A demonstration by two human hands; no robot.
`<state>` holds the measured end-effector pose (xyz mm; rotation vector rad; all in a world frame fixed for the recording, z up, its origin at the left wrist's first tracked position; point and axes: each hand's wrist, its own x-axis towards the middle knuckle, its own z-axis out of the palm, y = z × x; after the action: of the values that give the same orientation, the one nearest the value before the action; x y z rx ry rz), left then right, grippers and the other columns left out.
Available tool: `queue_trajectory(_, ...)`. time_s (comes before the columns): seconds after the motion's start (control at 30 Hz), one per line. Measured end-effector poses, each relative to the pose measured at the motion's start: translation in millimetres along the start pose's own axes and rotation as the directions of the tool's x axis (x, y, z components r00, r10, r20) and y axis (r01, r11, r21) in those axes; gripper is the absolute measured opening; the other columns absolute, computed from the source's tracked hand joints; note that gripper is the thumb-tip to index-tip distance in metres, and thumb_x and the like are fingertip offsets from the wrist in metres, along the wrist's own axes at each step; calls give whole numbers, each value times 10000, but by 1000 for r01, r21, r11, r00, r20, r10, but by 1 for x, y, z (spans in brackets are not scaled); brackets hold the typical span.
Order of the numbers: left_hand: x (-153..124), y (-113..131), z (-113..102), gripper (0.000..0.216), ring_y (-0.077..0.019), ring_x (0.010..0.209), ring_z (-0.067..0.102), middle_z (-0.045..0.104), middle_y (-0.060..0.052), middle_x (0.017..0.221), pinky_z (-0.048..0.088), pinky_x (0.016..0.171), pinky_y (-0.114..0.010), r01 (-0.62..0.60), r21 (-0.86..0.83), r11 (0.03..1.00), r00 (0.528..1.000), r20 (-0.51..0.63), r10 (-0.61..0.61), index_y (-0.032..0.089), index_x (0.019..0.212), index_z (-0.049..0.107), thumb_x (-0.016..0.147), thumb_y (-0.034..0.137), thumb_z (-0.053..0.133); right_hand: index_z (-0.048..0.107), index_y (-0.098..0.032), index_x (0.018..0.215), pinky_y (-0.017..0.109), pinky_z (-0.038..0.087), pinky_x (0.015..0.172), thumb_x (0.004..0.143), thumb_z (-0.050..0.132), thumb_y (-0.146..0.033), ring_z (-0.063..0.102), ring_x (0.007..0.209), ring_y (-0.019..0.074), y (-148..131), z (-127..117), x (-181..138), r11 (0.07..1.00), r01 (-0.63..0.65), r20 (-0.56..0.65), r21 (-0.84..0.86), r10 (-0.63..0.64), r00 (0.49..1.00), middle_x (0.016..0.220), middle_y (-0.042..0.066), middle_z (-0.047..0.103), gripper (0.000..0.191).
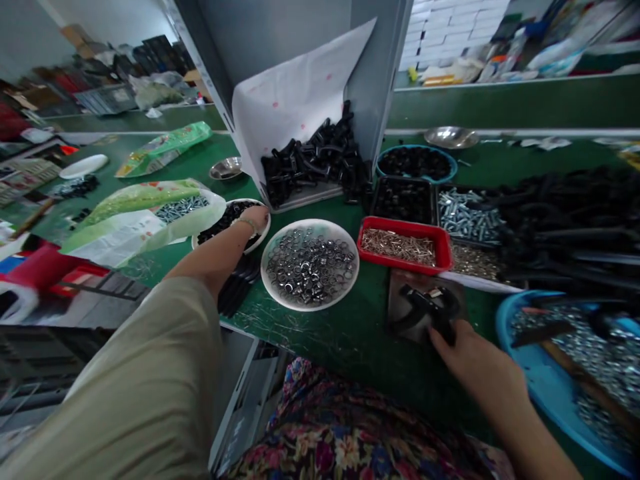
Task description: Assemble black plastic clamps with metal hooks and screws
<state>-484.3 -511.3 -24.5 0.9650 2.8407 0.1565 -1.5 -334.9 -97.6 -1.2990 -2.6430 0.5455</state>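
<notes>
My left hand (pixel 256 217) reaches over a white bowl (pixel 195 241) of small black parts (pixel 227 220) and touches its right side; the fingertips are hidden. My right hand (pixel 463 343) is closed on a black plastic clamp-like part (pixel 430 308), which rests over a flat metal plate (pixel 400 300) on the bench. A small light metal piece shows on top of that part. Between my hands stands a white dish (pixel 311 307) with many shiny metal rings (pixel 307 263).
A red tray (pixel 443 267) of thin pins lies ahead of my right hand. At the right is a blue basin (pixel 540 387) with metal pieces and a hammer (pixel 580 373). A grey bin (pixel 390 87) of black parts stands ahead. A bag (pixel 150 220) of screws lies left.
</notes>
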Motion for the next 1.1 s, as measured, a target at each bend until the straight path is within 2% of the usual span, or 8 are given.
queue_trajectory(0.13, 1, -3, -15, 91, -225, 995, 600, 672, -86, 921, 441, 950, -413, 74, -173, 982, 997, -11, -77, 109, 846, 629, 838, 199, 631, 416, -256, 743, 308, 367, 401, 700, 631, -537, 518, 385, 207, 1, -4, 5, 911, -218, 123, 351, 186, 975, 500, -8, 531, 356)
queue_trajectory(0.3, -42, 37, -28, 221, -147, 908, 626, 677, -72, 931, 486, 886, -309, -16, -509, 860, 997, -71, -24, 35, 1080, 587, 891, 120, 509, 430, -252, 861, 171, 196, 308, 694, 729, -523, 304, 283, 68, -9, -15, -11, 222, -383, 367, 897, 112, 924, 451, -103, 440, 437)
queue_trajectory(0.37, -81, 76, -15, 242, -79, 808, 638, 679, -37, 970, 518, 812, -221, -106, -693, 713, 994, -61, 89, 110, 1134, 579, 925, 209, 509, 479, -237, 862, 156, 193, 305, 756, 686, -516, 259, 276, 43, -20, -17, -17, -11, -398, 398, 917, -13, 917, 440, -102, 414, 362)
queue_trajectory(0.43, -127, 119, 5, 208, -75, 763, 646, 683, -36, 1004, 542, 757, -194, -37, -985, 169, 958, 13, 287, 152, 1006, 646, 824, 247, 680, 539, -219, 884, 148, 176, 297, 786, 662, -501, 211, 273, 27, -32, -18, -20, -162, -410, 394, 898, -122, 911, 432, -103, 390, 324)
queue_trajectory(0.5, -166, 156, 27, 246, -61, 703, 638, 685, -18, 970, 547, 689, -165, 185, -973, -138, 889, 106, 446, 159, 907, 678, 716, 260, 797, 587, -203, 944, 143, 155, 289, 791, 664, -483, 179, 273, 20, -42, -20, -21, -243, -416, 378, 877, -186, 907, 430, -108, 373, 328)
queue_trajectory(0.67, -206, 204, 56, 253, -13, 585, 588, 670, 12, 907, 529, 586, -113, 458, -828, -324, 791, 212, 574, 161, 860, 692, 664, 213, 842, 612, -200, 972, 132, 156, 287, 840, 625, -466, 144, 284, 14, -45, -24, -26, -305, -434, 370, 847, -248, 896, 443, -113, 372, 297)
queue_trajectory(0.93, -203, 210, 68, 338, -13, 579, 558, 593, 42, 803, 504, 562, -107, 591, -748, -301, 702, 292, 650, 197, 997, 661, 693, 182, 808, 576, -210, 951, 152, 149, 294, 829, 587, -554, 151, 295, 27, -39, -34, -33, -137, -424, 404, 895, -152, 902, 440, -121, 335, 365)
queue_trajectory(1.1, -207, 203, 84, 418, -38, 616, 577, 610, 33, 872, 468, 555, -140, 370, -924, -92, 855, 300, 422, 219, 1047, 628, 668, 194, 802, 622, -212, 1080, 242, 355, 384, 828, 568, -526, 479, 401, 131, -33, -75, -42, 752, -57, 21, 656, 57, 998, 581, 0, 581, 407)
